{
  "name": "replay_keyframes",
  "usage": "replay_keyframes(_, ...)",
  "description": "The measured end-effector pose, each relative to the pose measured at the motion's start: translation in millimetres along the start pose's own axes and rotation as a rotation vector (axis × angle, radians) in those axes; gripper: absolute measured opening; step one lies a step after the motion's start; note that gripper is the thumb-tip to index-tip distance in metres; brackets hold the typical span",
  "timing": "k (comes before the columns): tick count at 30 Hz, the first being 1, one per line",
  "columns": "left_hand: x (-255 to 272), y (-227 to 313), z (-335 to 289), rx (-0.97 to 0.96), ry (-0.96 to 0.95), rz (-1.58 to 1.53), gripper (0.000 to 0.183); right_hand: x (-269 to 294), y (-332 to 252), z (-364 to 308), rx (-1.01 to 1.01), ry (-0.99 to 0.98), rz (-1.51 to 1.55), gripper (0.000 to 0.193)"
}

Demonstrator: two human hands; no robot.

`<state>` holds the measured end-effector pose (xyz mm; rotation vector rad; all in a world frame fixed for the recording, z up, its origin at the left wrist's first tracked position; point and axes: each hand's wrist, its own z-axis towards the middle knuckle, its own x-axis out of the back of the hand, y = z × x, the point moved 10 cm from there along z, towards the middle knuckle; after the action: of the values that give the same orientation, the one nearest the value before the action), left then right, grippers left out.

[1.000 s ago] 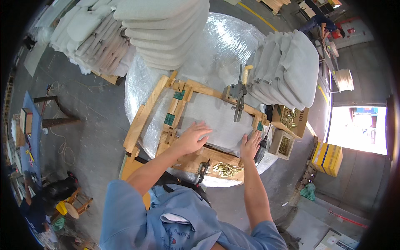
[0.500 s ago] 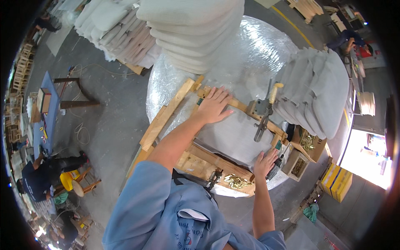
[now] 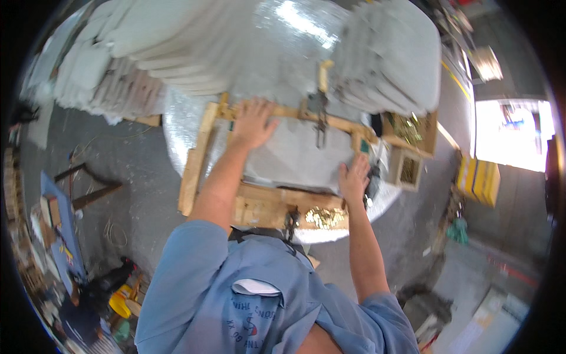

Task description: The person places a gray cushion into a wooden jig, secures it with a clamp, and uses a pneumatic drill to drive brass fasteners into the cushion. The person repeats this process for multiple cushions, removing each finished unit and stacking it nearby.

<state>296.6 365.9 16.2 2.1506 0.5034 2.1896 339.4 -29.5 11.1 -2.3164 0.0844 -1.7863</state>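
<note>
A grey fabric-covered panel [image 3: 300, 154] lies flat within a wooden frame jig [image 3: 197, 156]. My left hand [image 3: 253, 123] lies open over the panel's far left corner, fingers reaching onto the far wooden rail. At the near right corner my right hand [image 3: 355, 179] rests open with its fingers stretched out. A metal toggle clamp [image 3: 320, 115] with a yellowish handle stands on the far rail, its arm over the panel. Beside my right hand is a dark tool [image 3: 372, 183], blurred and partly hidden. Brass-coloured metal fittings [image 3: 325, 218] lie heaped on the near wooden board.
Stacks of grey panels [image 3: 386, 56] rise at the back right and back left [image 3: 183, 47]. Right of the jig stand a cardboard box [image 3: 427, 133] of brass fittings and a small wooden box [image 3: 407, 169]. A person [image 3: 82, 321] works at lower left.
My view has swung toward the right, so the scene sits further left and higher. Both hands stay in about the same places on the panel and jig.
</note>
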Motion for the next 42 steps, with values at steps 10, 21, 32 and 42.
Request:
replay_keyframes(10,-5.4,3.2,-9.2,-0.016,0.075,0.043,0.065,-84.3,9.5,-282.7,-0.078,-0.047,0.496,0.034)
replay_keyframes(21,-8.8,-0.6,-7.9,-0.024,0.108,0.051,0.067,-114.5,-10.3,-335.1,-0.517,-0.505,0.974,0.061)
replay_keyframes(32,-6.4,0.7,-6.9,-0.045,0.126,0.04,0.065,-50.1,-66.4,-233.7,-0.167,0.287,0.665,0.011)
replay_keyframes(42,-13.1,3.6,-4.4,-0.064,0.126,0.07,0.062,-70.2,-80.5,-185.8,0.003,0.389,0.483,0.016)
